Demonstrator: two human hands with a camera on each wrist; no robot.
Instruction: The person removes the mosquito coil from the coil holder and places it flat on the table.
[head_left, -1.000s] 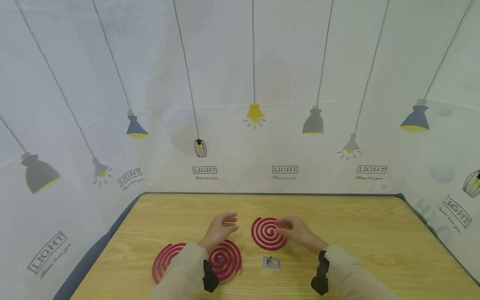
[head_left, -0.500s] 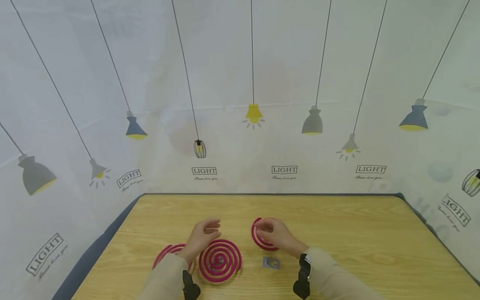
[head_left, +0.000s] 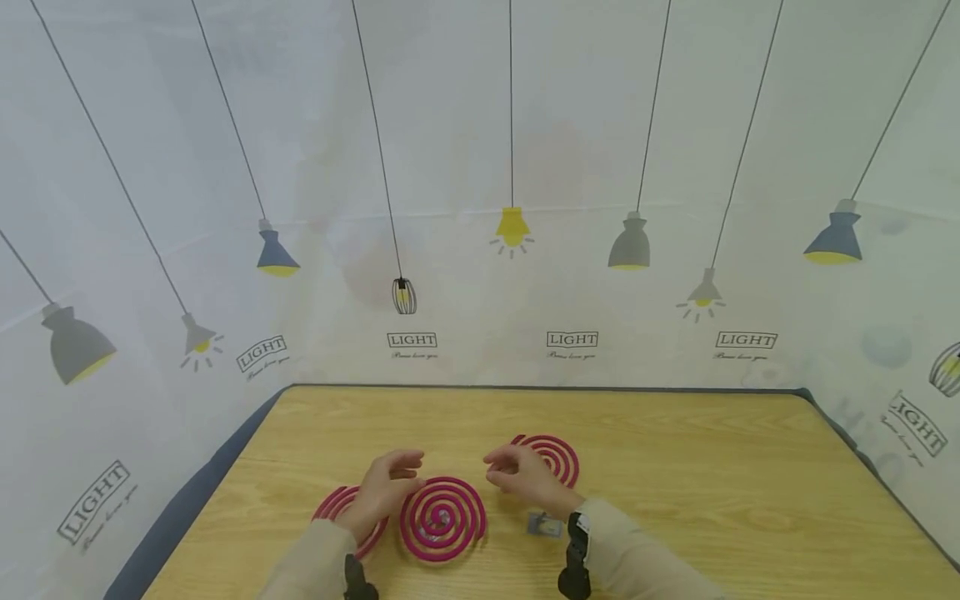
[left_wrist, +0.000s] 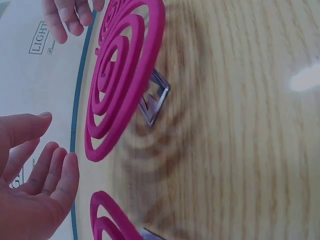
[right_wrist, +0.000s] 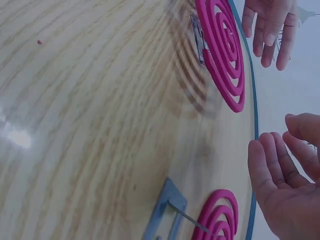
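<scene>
Three magenta mosquito coils are on the wooden table. The middle coil (head_left: 441, 515) sits raised on a small metal stand (left_wrist: 159, 107), casting ring shadows below. My left hand (head_left: 384, 490) hovers over the gap between it and the left coil (head_left: 327, 505), which the forearm partly covers; fingers are loosely bent around nothing. My right hand (head_left: 527, 477) hovers in front of the right coil (head_left: 573, 463), hiding part of it, its fingers relaxed and holding nothing. Nearer me lies another metal stand (head_left: 544, 525), with a prong standing up in the right wrist view.
The wooden table (head_left: 690, 467) has a dark blue edge. Beyond it hangs a white backdrop (head_left: 465, 167) printed with lamps. Under the left coil, a bit of metal shows at the bottom of the left wrist view.
My right hand has moved left from over the right coil to its near-left side. My left hand has drawn left and nearer, away from above the middle coil. The coils stay put.
</scene>
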